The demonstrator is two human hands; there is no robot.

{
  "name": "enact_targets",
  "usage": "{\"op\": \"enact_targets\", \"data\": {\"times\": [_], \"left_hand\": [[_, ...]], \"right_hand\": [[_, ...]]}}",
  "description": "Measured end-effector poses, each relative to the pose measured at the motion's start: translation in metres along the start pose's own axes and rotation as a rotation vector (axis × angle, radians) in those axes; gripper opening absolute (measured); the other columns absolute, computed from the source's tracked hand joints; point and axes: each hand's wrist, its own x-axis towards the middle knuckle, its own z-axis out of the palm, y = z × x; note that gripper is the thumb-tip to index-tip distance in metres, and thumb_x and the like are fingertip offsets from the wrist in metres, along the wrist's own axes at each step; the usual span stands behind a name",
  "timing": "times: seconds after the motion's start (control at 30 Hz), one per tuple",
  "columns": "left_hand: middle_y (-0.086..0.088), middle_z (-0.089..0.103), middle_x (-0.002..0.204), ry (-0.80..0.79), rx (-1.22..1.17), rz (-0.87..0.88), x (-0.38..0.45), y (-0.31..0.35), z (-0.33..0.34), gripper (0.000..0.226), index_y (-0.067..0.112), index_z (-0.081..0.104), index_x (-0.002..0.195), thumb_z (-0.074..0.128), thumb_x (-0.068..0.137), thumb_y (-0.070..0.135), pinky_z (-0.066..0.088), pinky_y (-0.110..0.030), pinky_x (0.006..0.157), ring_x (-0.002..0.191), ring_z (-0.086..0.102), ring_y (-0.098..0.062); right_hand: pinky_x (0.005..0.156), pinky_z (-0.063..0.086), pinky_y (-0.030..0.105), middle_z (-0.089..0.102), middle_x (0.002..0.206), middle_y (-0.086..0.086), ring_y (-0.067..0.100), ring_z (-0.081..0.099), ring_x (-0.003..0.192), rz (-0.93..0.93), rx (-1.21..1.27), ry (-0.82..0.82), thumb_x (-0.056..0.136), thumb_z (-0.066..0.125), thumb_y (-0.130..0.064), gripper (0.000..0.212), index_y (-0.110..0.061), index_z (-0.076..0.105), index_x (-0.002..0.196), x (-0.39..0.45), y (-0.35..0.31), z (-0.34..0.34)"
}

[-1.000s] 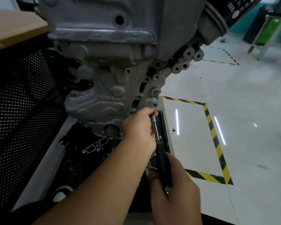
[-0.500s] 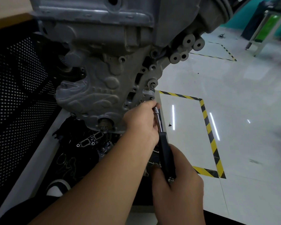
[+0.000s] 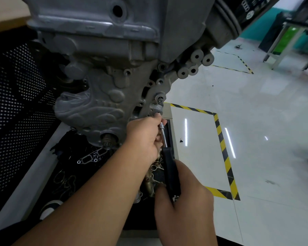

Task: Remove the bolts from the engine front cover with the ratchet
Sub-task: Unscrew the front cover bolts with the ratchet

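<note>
The grey cast engine front cover [image 3: 96, 107] hangs in front of me, with empty bolt bosses along its right edge. A ratchet [image 3: 170, 167] with a chrome shaft and black handle points up toward the cover's lower right edge. My left hand [image 3: 142, 139] curls round the ratchet's head end and hides the socket and any bolt under it. My right hand [image 3: 185, 206] grips the black handle near its lower end.
A black tray [image 3: 66, 174] under the engine holds gaskets and loose metal parts. A black perforated panel [image 3: 16, 112] stands at the left. A yellow-black taped rectangle [image 3: 220, 139] marks the glossy white floor at the right. A metal-framed table [image 3: 290, 39] stands far right.
The view has shifted slightly. Both hands keep their hold on the ratchet at the same spot on the cover's lower right edge, and the handle has swung only a little.
</note>
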Motion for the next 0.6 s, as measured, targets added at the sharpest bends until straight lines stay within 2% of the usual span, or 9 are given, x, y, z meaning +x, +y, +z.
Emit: {"op": "enact_targets", "data": {"times": [0.17,0.33,0.47,0.53,0.6], "left_hand": [[-0.006,0.061,0.063,-0.012,-0.069,-0.041,0.001,0.001,0.001,0.017,0.009,0.058,0.085,0.059,0.102,0.013,0.025,-0.015,0.035,0.027,0.029,-0.005],[-0.009,0.063,0.073,-0.015,-0.056,-0.055,0.005,0.004,0.001,0.022,0.012,0.057,0.081,0.057,0.103,0.014,0.025,-0.014,0.031,0.025,0.032,-0.002],[-0.003,0.066,0.068,-0.007,0.021,-0.053,0.006,0.005,0.001,0.023,0.014,0.060,0.079,0.060,0.102,0.018,0.024,-0.016,0.033,0.030,0.030,-0.002],[0.002,0.068,0.063,-0.006,0.080,-0.064,0.002,0.006,0.000,0.023,0.016,0.064,0.079,0.061,0.101,0.023,0.028,-0.019,0.041,0.035,0.033,-0.003],[0.001,0.072,0.067,-0.059,0.143,-0.112,-0.008,0.009,-0.002,0.023,0.016,0.067,0.088,0.058,0.102,0.032,0.037,-0.024,0.051,0.039,0.048,-0.006]], "right_hand": [[0.068,0.048,0.013,0.065,0.076,-0.015,0.005,0.062,0.080,0.045,-0.022,0.016,0.081,0.069,-0.014,0.048,-0.038,0.067,0.122,0.006,-0.006,-0.004],[0.069,0.053,0.031,0.065,0.077,-0.011,0.011,0.063,0.076,0.037,-0.089,0.021,0.084,0.065,-0.019,0.039,-0.035,0.062,0.119,0.011,-0.013,0.000],[0.075,0.056,0.035,0.067,0.082,-0.011,0.012,0.066,0.082,0.076,-0.029,0.001,0.084,0.062,-0.023,0.035,-0.038,0.059,0.115,0.010,-0.019,0.004],[0.070,0.054,0.033,0.066,0.074,-0.009,0.011,0.063,0.073,0.173,0.154,-0.017,0.082,0.066,-0.019,0.027,-0.035,0.067,0.104,0.011,-0.025,0.006],[0.052,0.044,0.033,0.057,0.058,-0.003,0.016,0.051,0.050,0.383,0.615,-0.052,0.077,0.070,-0.010,0.015,-0.024,0.071,0.078,0.012,-0.029,0.005]]}}
